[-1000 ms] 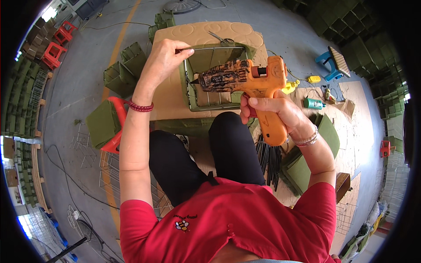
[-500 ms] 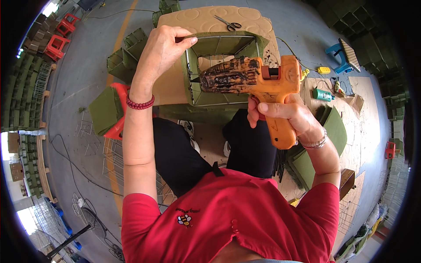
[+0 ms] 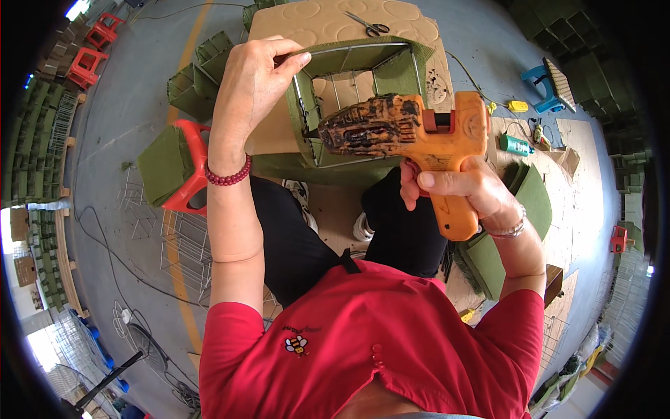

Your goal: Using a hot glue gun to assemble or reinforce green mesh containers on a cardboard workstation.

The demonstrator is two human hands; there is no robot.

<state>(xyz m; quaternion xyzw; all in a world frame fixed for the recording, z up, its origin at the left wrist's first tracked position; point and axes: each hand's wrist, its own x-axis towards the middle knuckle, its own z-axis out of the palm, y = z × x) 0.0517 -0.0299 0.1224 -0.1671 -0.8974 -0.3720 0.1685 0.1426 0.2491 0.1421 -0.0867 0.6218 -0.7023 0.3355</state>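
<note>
In front of me a wire-framed box (image 3: 391, 71) lined with green fabric rests on brown cardboard. At its far left corner my left hand (image 3: 262, 73) pinches the fabric edge against the frame between thumb and fingers. My right hand (image 3: 464, 187) is wrapped round the handle of an orange glue gun (image 3: 447, 143). Dark, burnt-looking residue coats the front of the gun. Its nozzle points left, at the box's near left side, where dark glue marks the wire; whether the tip touches cannot be made out.
Black scissors (image 3: 377, 29) lie on the cardboard (image 3: 272, 140) beyond the box. A red stool (image 3: 192, 164) with green fabric panels (image 3: 166, 171) stands at my left, near wire frames (image 3: 187, 255). More green panels (image 3: 492, 262), a green bottle (image 3: 515, 145) and a blue stool (image 3: 548, 87) are on the right.
The glue gun and my right hand have shifted slightly right. The box has tilted a little, and my left hand keeps its pinch at the corner.
</note>
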